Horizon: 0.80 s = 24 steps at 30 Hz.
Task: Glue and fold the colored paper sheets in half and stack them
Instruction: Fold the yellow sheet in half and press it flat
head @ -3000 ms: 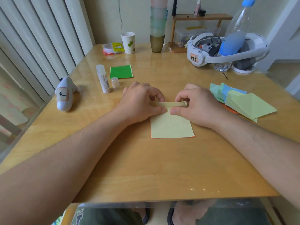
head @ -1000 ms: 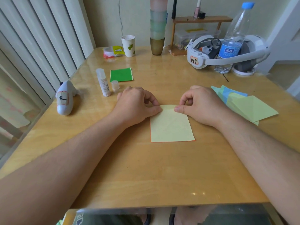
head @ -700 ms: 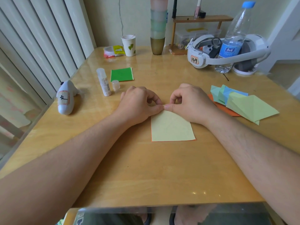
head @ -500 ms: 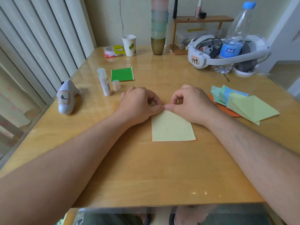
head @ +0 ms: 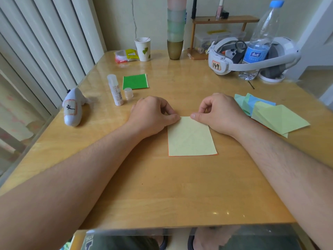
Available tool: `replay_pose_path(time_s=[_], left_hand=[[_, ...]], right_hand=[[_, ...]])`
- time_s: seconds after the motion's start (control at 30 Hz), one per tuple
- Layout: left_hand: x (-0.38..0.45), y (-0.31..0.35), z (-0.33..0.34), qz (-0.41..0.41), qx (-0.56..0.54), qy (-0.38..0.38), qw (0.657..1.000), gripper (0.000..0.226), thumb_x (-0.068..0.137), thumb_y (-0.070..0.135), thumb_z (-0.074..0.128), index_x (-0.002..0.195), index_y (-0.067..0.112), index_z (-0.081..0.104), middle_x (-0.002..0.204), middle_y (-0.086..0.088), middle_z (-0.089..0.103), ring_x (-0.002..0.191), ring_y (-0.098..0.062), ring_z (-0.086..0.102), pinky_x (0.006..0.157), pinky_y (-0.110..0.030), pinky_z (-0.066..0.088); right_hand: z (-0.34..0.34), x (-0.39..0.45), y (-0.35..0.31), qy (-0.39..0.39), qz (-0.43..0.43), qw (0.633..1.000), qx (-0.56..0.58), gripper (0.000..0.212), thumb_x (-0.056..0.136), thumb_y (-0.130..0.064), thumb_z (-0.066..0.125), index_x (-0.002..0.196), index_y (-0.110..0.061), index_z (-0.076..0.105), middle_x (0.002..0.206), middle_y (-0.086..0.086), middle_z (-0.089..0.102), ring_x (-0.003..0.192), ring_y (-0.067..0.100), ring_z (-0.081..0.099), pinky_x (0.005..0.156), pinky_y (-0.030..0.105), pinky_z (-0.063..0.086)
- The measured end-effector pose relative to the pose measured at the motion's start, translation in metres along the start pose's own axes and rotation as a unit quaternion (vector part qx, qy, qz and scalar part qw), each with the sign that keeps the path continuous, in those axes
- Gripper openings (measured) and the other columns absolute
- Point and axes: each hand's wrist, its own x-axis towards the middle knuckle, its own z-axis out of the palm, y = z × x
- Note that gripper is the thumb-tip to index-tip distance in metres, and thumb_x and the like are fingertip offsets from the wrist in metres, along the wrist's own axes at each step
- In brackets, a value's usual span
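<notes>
Small room corner, pale wall, vertical blinds down the left side; glossy wooden counter fills the view. Far left, a white toy lies on its side with a hand-inked mark on its label, not legible. Beside it a glue stick stands uncapped, its cap just next to it, presumably left open for the next sheet; its printed label is too small to read. Behind, a folded green sheet lies alone, likely the start of the finished stack. Further back: a snack packet, a paper cup with a green leaf print, a tower of nested cups. Centre: the folded yellow sheet, orange showing along its left and near edges, lies flat on the counter. Left hand and right hand sit at its far edge, each grip curled, thumb tip pressing down on a far corner; I judge this is creasing the fold and seating the glue. Whether the forefingers pinch under the edge cannot be told. Right back: a white headset with a tag reading "149", a water bottle with a blue label in small script, unreadable. Far right, a loose pile of unfolded sheets, yellow, green, blue, waits within the right hand's reach.
</notes>
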Motion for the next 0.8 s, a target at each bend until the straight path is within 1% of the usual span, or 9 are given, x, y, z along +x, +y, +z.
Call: replay_pose_path(time_s=[0.1,0.17,0.27,0.4,0.57,0.67,0.8], left_hand=[[0.0,0.001,0.0,-0.002,-0.001,0.0,1.0,0.02,0.076,0.054,0.08,0.071,0.037,0.072,0.075,0.017,0.067,0.085,-0.014,0.062,0.086,-0.042,0.055],[0.0,0.001,0.001,-0.002,0.004,-0.001,1.0,0.022,0.077,0.056,0.079,0.073,0.036,0.071,0.075,0.017,0.066,0.085,-0.014,0.062,0.086,-0.041,0.054],[0.0,0.003,0.002,-0.002,0.017,-0.007,1.0,0.031,0.076,0.066,0.077,0.074,0.036,0.07,0.074,0.017,0.065,0.085,-0.017,0.062,0.082,-0.04,0.053],[0.001,0.005,0.002,-0.011,0.029,-0.001,1.0,0.036,0.075,0.071,0.074,0.075,0.035,0.07,0.075,0.016,0.066,0.087,-0.016,0.063,0.078,-0.037,0.051],[0.0,0.006,0.001,-0.025,0.028,0.001,0.999,0.033,0.077,0.068,0.074,0.076,0.035,0.07,0.077,0.017,0.066,0.09,-0.018,0.063,0.084,-0.04,0.052],[-0.001,0.006,-0.001,-0.031,0.012,-0.007,0.999,0.028,0.079,0.059,0.077,0.077,0.032,0.07,0.077,0.016,0.066,0.088,-0.015,0.063,0.085,-0.039,0.052],[0.0,0.003,-0.006,-0.032,-0.03,-0.023,0.999,0.021,0.08,0.046,0.082,0.08,0.031,0.068,0.076,0.015,0.064,0.08,-0.011,0.06,0.086,-0.037,0.054]], right_hand=[[0.003,0.001,-0.001,0.001,0.003,1.0,-0.004,0.03,0.082,-0.048,0.084,0.073,-0.024,0.068,0.087,-0.01,0.056,0.083,0.003,0.053,0.069,0.03,0.039],[0.007,0.003,-0.004,0.002,0.005,1.0,-0.019,0.038,0.081,-0.055,0.081,0.072,-0.022,0.065,0.085,-0.01,0.057,0.08,0.003,0.053,0.063,0.029,0.038],[0.012,0.005,-0.009,0.013,0.018,0.998,-0.051,0.054,0.077,-0.069,0.076,0.068,-0.02,0.056,0.078,-0.009,0.058,0.075,0.009,0.054,0.057,0.031,0.032],[0.012,0.004,-0.012,0.018,0.035,0.998,-0.054,0.059,0.075,-0.072,0.075,0.066,-0.019,0.052,0.07,-0.007,0.057,0.071,0.014,0.054,0.055,0.031,0.031],[0.008,0.001,-0.013,0.013,0.044,0.998,-0.032,0.056,0.075,-0.067,0.08,0.068,-0.017,0.055,0.069,-0.006,0.059,0.071,0.013,0.055,0.057,0.032,0.037],[0.004,0.0,-0.008,0.008,0.039,0.999,0.0,0.049,0.077,-0.056,0.085,0.07,-0.015,0.059,0.068,-0.005,0.06,0.07,0.015,0.057,0.06,0.033,0.041],[0.0,0.0,-0.002,0.006,0.035,0.999,0.038,0.032,0.08,-0.038,0.089,0.075,-0.02,0.063,0.069,-0.008,0.059,0.067,0.01,0.053,0.057,0.029,0.038]])
